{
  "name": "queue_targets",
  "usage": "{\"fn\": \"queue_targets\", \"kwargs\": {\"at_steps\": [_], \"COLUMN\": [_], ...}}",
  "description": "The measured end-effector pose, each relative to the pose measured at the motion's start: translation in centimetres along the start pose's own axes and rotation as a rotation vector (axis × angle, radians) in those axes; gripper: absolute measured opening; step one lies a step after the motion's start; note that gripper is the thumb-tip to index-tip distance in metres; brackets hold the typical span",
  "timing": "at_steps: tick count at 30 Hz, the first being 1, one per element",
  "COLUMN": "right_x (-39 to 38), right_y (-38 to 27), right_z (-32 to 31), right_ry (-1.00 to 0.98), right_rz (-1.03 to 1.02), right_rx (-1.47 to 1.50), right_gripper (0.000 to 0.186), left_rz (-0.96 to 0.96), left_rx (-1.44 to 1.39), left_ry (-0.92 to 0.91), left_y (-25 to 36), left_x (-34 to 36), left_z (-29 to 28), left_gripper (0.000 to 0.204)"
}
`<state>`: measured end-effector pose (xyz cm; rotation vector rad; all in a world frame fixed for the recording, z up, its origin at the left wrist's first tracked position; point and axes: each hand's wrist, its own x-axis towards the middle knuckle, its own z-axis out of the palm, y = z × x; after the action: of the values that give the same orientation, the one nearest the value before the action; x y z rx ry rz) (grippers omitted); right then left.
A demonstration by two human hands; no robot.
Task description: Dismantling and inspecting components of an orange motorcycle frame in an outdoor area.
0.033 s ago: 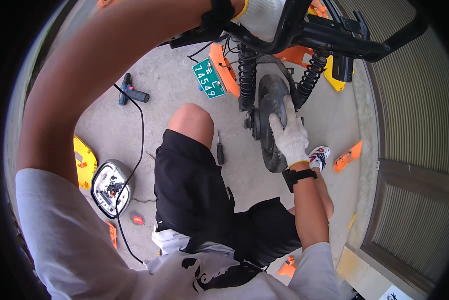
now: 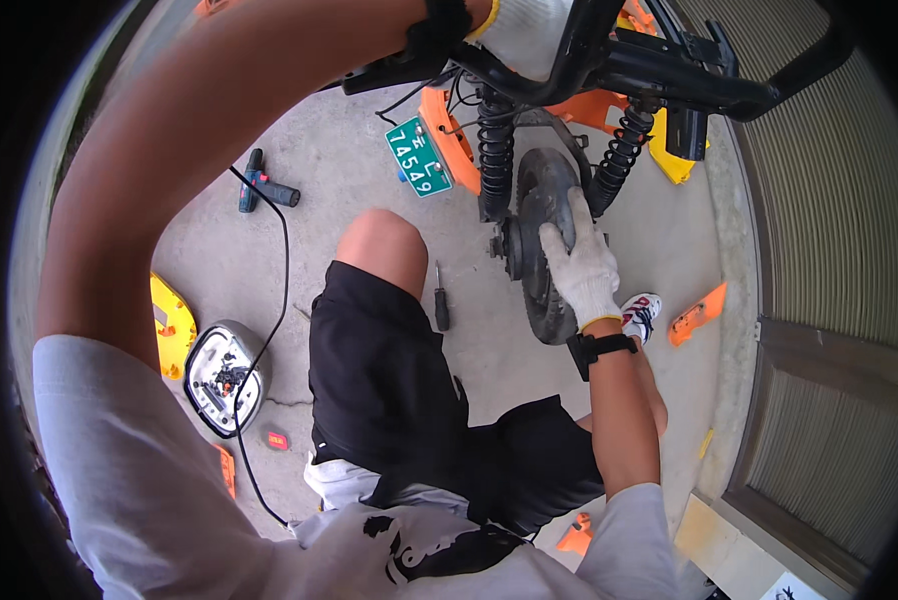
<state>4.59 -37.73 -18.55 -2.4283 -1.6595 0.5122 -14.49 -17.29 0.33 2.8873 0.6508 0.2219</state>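
Fingers (image 2: 580, 213) of the right hand (image 2: 585, 268) lie spread on a scuffed black tyre (image 2: 543, 300); the left hand's (image 2: 531, 38) I cannot tell.

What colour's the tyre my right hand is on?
Black; the tyre shows best in the head view, the only one.

Black rubber-tyred wheel (image 2: 536, 265) here stands upright, tread scuffed grey. Black tubular metal frame (image 2: 669, 80) over it, tubes exposed, one bent end jutting well out to the right.
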Motion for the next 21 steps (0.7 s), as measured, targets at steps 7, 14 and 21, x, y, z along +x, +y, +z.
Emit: {"fn": "queue_targets", "kwargs": {"at_steps": [7,14,21], "right_x": [3.1,4.0,5.9], "right_y": [0.4,0.4,0.5], "right_z": [0.0,-0.4,-1.1], "right_ry": [-0.050,-0.067,-0.124], "right_rz": [-0.028,-0.069,-0.144], "right_rx": [-0.011,0.014,0.060], "right_gripper": [0.072,0.075,0.078], "left_rz": [-0.026,0.012,-0.496], "left_rx": [-0.127,-0.013,-1.062], "left_ry": [0.001,-0.082,-0.132], "left_y": [1.0,2.0,1.6], "left_x": [1.3,0.2,1.8], "left_z": [1.5,0.6,3.0], "left_gripper": [0.029,0.032,0.038]}}
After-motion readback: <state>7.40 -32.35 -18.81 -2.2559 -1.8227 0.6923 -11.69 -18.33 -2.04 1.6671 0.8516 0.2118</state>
